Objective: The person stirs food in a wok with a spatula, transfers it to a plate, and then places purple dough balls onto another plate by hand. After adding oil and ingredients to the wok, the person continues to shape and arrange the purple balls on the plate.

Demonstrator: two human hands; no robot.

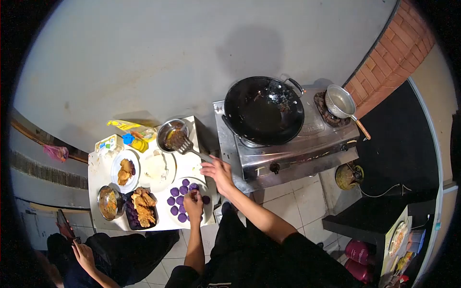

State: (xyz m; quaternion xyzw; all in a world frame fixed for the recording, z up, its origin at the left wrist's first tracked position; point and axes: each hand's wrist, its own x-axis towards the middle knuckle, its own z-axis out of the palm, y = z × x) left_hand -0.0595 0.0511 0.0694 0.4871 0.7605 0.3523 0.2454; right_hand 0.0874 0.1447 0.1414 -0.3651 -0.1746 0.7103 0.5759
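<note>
**At the low table: spatula in one hand, purple discs under the other**

On the stove point(297, 149), at 2 o'clock from the hands, the wok point(264, 110) is the biggest hazard. It overhangs the stove's left edge, close above the right forearm's path. If it holds hot oil, a careless lift of the elbow could knock it or bring a splash.

The white table point(94, 165) is crowded, so a sweep of the long handle could push crockery off an edge.

The right hand point(218, 172) is closed around the end of the slotted spatula point(182, 142). Its blade rests at 10 o'clock from that hand, on the rim of a metal bowl point(169, 129). Held so far back, the blade could tip the bowl or drip across the table.

The left hand point(193, 202) hangs over a plate point(210, 207) of purple discs point(175, 200), fingers bunched at the plate's 12 o'clock side. I cannot tell whether they pinch a disc or only touch it. The discs look soft and might squash or stick.

At 9 o'clock from the plate lies a dark tray of fried pieces point(141, 206). Beyond it stand a second metal bowl point(109, 202), a small plate of fried pieces point(126, 171) and a bare white plate point(156, 169), between the hands and the far side. A small pot point(340, 102) sits on the far burner. At 7 o'clock, another person's hand point(84, 254) rests well apart.
</note>
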